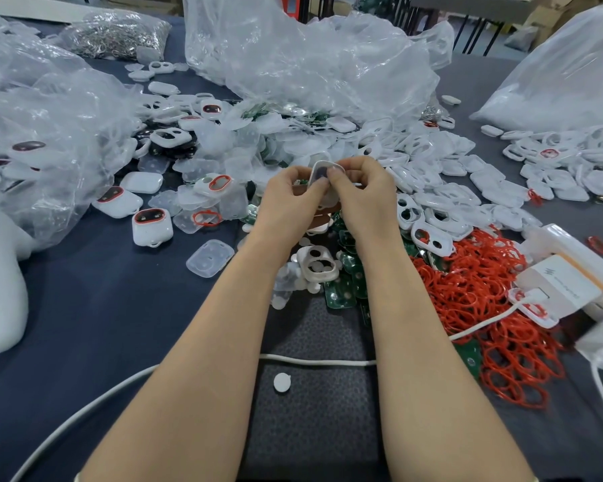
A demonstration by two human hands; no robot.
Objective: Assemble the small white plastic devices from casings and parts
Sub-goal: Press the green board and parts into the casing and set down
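Left grip [293,193], right [362,189], seemingly round casing [320,171]

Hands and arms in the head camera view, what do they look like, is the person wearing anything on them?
The left hand and right hand are bare: no gloves, rings or watch show. The left forearm and right forearm are uncovered nearly to the frame's bottom edge; no bands or markings show.

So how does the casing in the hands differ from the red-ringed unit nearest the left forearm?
The held casing is raised and tilted, pinched by the left hand and right hand; the red-ringed unit lies untouched on the cloth. The unit's window has a red ring; none shows on the held casing. Both are white and rounded.
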